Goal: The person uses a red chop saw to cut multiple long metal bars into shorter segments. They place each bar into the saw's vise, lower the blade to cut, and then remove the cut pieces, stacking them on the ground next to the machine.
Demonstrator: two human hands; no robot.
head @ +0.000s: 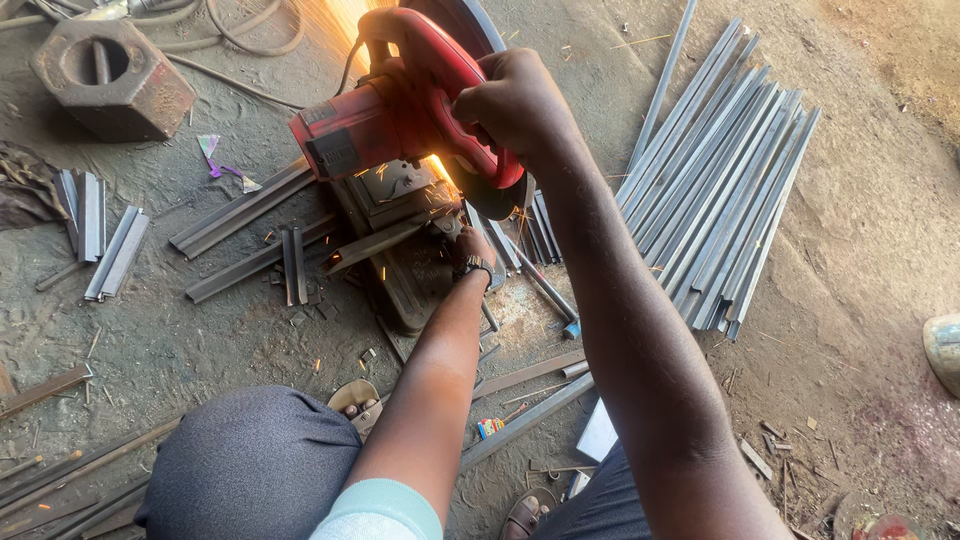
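While sparks fly over dirt floor (860, 200) | my right hand (515, 100) clamps red chop saw (400, 110) handle | left hand (470, 245) grip: cannot tell | steel bars (715, 180) alongside

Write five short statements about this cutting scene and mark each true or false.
1. The right hand grips the handle of the red chop saw. True.
2. The left hand rests on the pile of long metal bars. False: it is down by the saw's base, under the blade; the pile lies apart, to the right.
3. Sparks fly from the cut. True.
4. The left wrist is bare. False: it wears a wristwatch.
5. The work is done on a bench. False: the saw sits on the dirt ground.
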